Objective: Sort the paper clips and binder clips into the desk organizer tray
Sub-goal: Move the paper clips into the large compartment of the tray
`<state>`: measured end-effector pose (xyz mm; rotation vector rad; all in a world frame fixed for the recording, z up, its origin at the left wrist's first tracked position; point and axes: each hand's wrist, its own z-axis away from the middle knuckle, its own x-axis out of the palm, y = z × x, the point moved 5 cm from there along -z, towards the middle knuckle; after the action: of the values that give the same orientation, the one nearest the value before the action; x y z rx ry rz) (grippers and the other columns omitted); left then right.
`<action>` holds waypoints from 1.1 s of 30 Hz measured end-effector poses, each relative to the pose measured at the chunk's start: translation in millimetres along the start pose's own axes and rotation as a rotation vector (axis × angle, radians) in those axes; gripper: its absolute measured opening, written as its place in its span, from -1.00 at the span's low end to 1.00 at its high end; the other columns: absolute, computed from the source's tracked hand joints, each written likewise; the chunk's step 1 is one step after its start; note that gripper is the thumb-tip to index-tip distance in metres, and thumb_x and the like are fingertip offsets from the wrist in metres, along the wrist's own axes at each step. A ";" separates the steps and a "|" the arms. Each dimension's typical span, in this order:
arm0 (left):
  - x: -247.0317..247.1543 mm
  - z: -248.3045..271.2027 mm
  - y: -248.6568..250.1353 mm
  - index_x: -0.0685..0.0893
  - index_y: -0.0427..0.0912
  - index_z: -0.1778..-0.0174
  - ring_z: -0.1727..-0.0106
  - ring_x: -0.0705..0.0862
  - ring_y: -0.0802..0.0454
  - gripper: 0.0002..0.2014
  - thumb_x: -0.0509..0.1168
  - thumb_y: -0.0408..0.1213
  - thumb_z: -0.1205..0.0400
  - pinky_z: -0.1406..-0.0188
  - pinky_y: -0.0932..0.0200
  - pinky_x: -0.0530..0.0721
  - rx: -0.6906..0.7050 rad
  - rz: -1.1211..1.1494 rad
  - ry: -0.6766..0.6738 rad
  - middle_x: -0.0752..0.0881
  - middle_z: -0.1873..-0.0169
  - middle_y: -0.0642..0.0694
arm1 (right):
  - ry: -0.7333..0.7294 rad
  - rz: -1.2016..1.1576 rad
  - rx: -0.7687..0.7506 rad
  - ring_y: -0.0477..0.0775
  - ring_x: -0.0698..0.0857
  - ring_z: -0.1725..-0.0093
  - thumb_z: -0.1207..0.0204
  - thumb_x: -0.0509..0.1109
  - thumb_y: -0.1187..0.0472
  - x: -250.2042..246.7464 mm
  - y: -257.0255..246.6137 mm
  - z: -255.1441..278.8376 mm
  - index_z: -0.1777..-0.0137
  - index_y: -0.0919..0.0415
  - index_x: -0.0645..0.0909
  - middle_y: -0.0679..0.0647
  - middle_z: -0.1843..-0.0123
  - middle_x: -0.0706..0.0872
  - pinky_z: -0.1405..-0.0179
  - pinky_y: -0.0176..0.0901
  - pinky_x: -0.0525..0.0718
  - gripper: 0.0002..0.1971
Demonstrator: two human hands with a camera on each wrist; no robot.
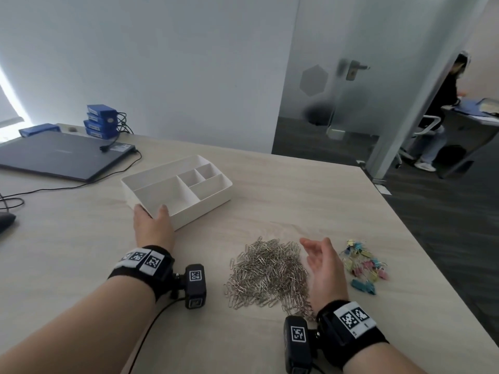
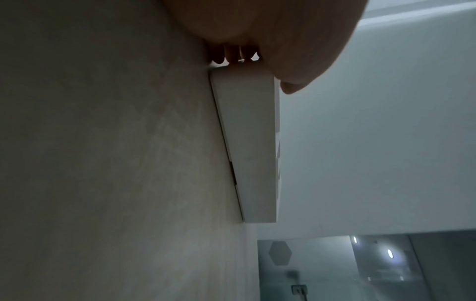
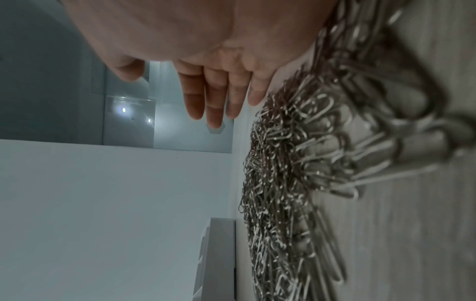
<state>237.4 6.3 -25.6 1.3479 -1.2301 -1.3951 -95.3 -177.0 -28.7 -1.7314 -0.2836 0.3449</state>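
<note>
I hold my left hand (image 1: 152,225) on the near corner of the white plastic compartmented organizer tray (image 1: 213,195), probably steadying it, while my right hand (image 1: 325,268), fingers spread and empty, stands edge-down between the silver wire paper clips (image 1: 267,273) on its palm side and the pastel binder clips (image 1: 363,265) behind it.

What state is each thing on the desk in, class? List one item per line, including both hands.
White plastic desk organizer tray: upright, all compartments empty.
Silver metal paper clips: loose heap on the desk, unsorted.
Pastel-coloured binder clips: small scattered pile, unsorted.
Dark grey laptop: lid closed, cable attached.
Left hand: grips the tray's near corner.
Right hand: open, holding nothing, between the two piles.
</note>
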 end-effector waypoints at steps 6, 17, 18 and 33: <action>-4.2 -1.0 2.7 0.55 -0.14 -0.20 -0.15 0.65 -0.29 -0.69 0.13 -0.35 -0.55 -0.15 -0.07 0.54 -0.016 -0.069 0.037 0.72 -0.13 -0.23 | -0.056 0.007 -0.007 -0.10 0.67 -0.39 -0.63 -0.06 -0.39 1.0 -4.9 1.7 -0.20 0.14 0.64 -0.03 -0.32 0.74 -0.53 0.04 0.57 -0.33; 24.1 29.7 9.2 0.63 -0.05 -0.25 0.01 0.68 -0.17 -0.63 0.15 -0.42 -0.58 0.07 0.09 0.51 0.036 -0.065 -0.197 0.74 0.02 -0.10 | -0.057 -0.027 0.049 -0.18 0.72 -0.31 -0.81 -0.07 -0.12 2.5 0.8 -2.1 -0.16 0.12 0.68 -0.12 -0.25 0.79 -0.48 0.02 0.61 -0.49; 28.4 35.6 12.3 0.64 -0.05 -0.24 0.02 0.68 -0.16 -0.63 0.15 -0.43 -0.58 0.09 0.11 0.50 0.046 -0.057 -0.220 0.74 0.03 -0.08 | -0.055 -0.021 0.040 -0.19 0.72 -0.31 -0.81 -0.07 -0.11 2.1 0.5 -2.0 -0.16 0.12 0.68 -0.13 -0.24 0.80 -0.47 0.01 0.61 -0.49; 49.0 80.4 24.1 0.58 0.11 -0.17 0.04 0.75 0.04 -0.76 0.26 -0.30 -0.66 0.13 0.10 0.67 0.094 0.061 -0.431 0.76 0.05 0.07 | -0.076 0.073 0.034 -0.19 0.70 -0.33 -0.82 -0.04 0.01 1.5 -2.0 -0.8 -0.19 0.08 0.66 -0.10 -0.27 0.77 -0.49 0.00 0.61 -0.59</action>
<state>151.4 -37.8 -15.4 1.0896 -1.6189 -1.6547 -93.7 -176.8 -26.6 -1.7006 -0.2682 0.4674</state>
